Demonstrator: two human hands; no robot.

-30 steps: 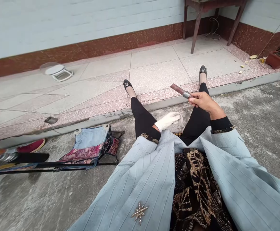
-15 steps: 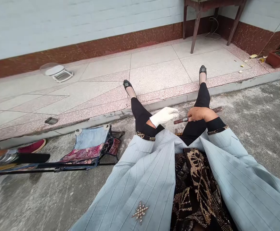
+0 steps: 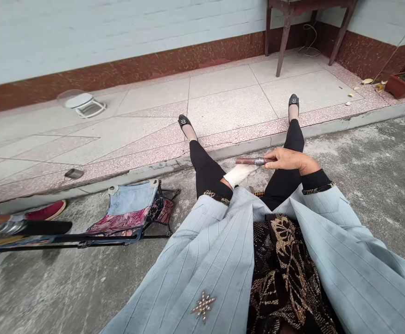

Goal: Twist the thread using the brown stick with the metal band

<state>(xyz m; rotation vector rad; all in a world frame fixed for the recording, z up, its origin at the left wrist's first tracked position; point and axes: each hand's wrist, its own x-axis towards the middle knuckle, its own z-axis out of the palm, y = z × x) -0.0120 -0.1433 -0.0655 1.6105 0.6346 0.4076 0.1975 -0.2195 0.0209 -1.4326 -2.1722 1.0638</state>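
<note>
The right hand (image 3: 291,160) carries the rod (image 3: 246,161) near its right part, with the fingers closed on it and the left end projecting free. The rod lies roughly level, over the left hand (image 3: 237,176), which wears a white glove. The left fingers are largely hidden behind the rod; whether they are wide or narrow cannot be told, nor can contact with the rod be confirmed.

Risk 1: rotation or slip. The grip is at one side only, so a push on the free end could swing the rod in the right fingers.

Risk 2: snagging. The wire (image 3: 259,161) is wound around the rod just left of the right fingertips. A loose wire end, if present, could catch the glove or prick the bare right fingers. No loose end can be made out.

Risk 3: drop. Both hands are raised between the legs, with no worktop beneath. If the right grip fails and the left hand gives no support, the rod could fall to the ground (image 3: 372,185) near the ledge (image 3: 244,146)
</note>
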